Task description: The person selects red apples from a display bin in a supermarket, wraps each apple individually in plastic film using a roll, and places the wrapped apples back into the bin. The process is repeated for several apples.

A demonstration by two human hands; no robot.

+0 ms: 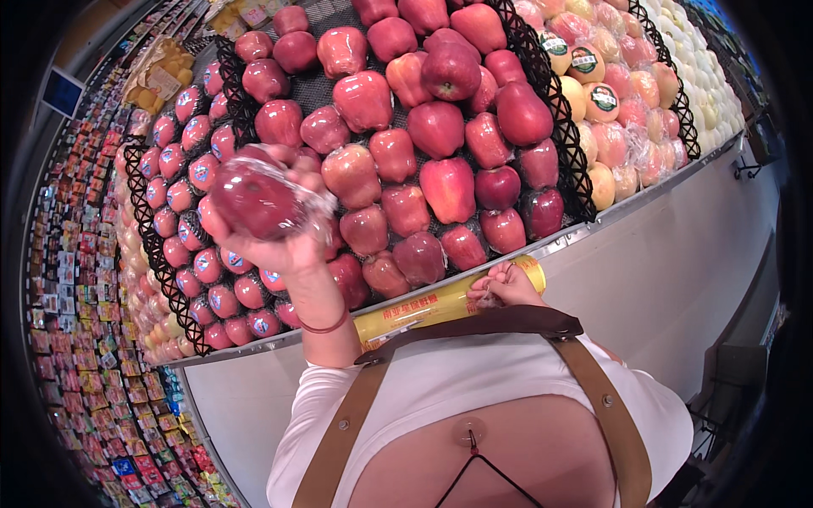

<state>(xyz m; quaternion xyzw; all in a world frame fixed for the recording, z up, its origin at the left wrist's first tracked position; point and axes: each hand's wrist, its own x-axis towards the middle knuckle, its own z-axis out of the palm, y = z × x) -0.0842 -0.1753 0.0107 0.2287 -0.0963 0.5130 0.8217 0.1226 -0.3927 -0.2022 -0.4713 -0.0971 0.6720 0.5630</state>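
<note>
My left hand (289, 244) is raised over the left part of the display and grips a large dark red apple (257, 193). Clear film is wrapped over the apple and bunches up near my fingers. At the display's front edge lies a yellow roll of cling film (406, 311), bearing red writing. My right hand (511, 284) is at the roll's right end, its fingertips pinched on a bit of clear film (486, 297). Below my left hand and to its right, many red apples (448, 190), several shiny with wrap, sit in rows on a black mesh mat (311, 89).
Black lattice dividers (562, 140) separate the apples from wrapped peach-coloured fruit (610, 101) and white-netted fruit (692, 76). Smaller stickered apples (203, 171) fill the left bay. A metal rim (635, 193) edges the display. Packaged goods (82, 286) line shelves at far left.
</note>
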